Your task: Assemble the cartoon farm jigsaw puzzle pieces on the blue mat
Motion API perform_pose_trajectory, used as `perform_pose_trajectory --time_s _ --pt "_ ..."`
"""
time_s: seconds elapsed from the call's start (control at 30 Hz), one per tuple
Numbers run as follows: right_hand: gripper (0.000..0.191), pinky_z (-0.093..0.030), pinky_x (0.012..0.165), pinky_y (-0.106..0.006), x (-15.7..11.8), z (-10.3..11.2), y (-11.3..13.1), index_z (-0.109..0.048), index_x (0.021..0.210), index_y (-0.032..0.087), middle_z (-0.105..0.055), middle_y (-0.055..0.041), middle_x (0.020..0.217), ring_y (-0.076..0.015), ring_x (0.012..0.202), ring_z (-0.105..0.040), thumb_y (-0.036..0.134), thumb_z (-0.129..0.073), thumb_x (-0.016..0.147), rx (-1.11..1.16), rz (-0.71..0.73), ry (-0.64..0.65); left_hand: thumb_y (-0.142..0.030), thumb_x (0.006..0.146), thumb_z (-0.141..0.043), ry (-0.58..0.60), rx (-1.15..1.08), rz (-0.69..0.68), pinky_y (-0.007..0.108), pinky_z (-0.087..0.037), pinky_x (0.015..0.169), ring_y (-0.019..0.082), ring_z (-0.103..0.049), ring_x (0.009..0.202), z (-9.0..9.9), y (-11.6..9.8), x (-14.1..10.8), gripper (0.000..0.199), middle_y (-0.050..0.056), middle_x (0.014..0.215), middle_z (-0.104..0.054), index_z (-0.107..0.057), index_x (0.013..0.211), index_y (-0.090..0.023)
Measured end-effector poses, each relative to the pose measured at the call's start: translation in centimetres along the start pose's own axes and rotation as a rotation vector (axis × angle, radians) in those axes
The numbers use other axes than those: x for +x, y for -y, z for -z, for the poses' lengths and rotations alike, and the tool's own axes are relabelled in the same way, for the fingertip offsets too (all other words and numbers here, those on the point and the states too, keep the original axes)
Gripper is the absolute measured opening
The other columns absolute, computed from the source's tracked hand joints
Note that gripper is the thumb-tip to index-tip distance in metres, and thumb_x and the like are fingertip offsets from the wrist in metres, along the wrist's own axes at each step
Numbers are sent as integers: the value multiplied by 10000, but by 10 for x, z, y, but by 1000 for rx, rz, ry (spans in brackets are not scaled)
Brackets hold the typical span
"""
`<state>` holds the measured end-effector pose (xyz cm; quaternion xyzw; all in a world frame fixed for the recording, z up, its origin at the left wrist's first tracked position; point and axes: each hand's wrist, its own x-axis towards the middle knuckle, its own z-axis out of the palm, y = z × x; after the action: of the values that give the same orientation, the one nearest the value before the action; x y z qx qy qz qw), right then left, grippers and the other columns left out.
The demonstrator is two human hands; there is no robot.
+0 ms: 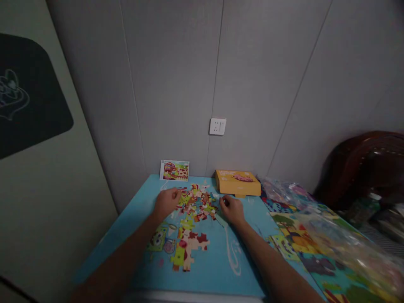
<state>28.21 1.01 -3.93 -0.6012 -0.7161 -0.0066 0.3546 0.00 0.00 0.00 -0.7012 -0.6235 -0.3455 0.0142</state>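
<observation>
A heap of loose jigsaw puzzle pieces (198,201) lies on the blue table (217,269) between my two hands. My left hand (166,203) is at the heap's left edge, its fingers curled closed. On the right side, my right hand (232,209) rests near the heap with thumb and fingers pinched together. Whatever either hand may hold is hidden or too small to make out. Closer to me lies a joined section of puzzle (186,246), showing green, brown and white patches and a pink spot.
A picture card (175,171) leans on the wall behind the heap. Beside it stands a yellow box (238,182). Crumpled clear plastic (344,240) covers part of a colourful printed surface (292,235) to the right. A bottle (368,208) stands near the brown leather chair (362,164).
</observation>
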Motion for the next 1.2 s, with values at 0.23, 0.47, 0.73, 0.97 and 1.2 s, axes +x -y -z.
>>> perform_pose_trajectory --time_s 0.23,0.47,0.73,0.97,1.2 --pt "381 -344 656 -257 10 14 16 -710 911 154 -709 -89 849 -185 766 -606 395 -415 911 -114 24 45 -346 900 -425 -62 26 -41 245 -319 634 152 -535 682 -33 2 3 348 53 700 -642 -643 688 -176" --pt "342 -359 889 -310 38 -19 58 -640 1197 243 -636 -64 1231 -218 1081 -538 298 -515 884 -151 247 120 -300 864 -518 -88 -13 -178 291 -427 783 201 -585 845 -33 17 11 218 44 811 -685 -707 795 -215" --pt "292 -287 886 -405 40 -57 53 -674 1058 253 -685 -61 1093 -268 1072 -494 400 -450 942 -192 230 260 -385 806 -647 207 -96 -422 452 -343 1046 284 -441 1187 -56 18 7 344 52 1286 -579 -688 1133 -286" --pt "320 -282 851 -368 33 -46 53 -658 1091 225 -674 -82 1080 -255 1038 -493 414 -445 945 -235 224 234 -341 827 -619 254 -142 -388 416 -320 1069 257 -472 1205 -65 28 9 326 45 1218 -636 -676 1134 -250" --pt "235 -232 918 -422 30 -33 61 -674 1016 183 -669 -115 1028 -268 1038 -475 225 -478 893 -261 280 179 -302 773 -662 220 -140 -337 445 -368 1033 292 -492 1194 -63 26 9 433 106 1221 -611 -626 1191 -199"
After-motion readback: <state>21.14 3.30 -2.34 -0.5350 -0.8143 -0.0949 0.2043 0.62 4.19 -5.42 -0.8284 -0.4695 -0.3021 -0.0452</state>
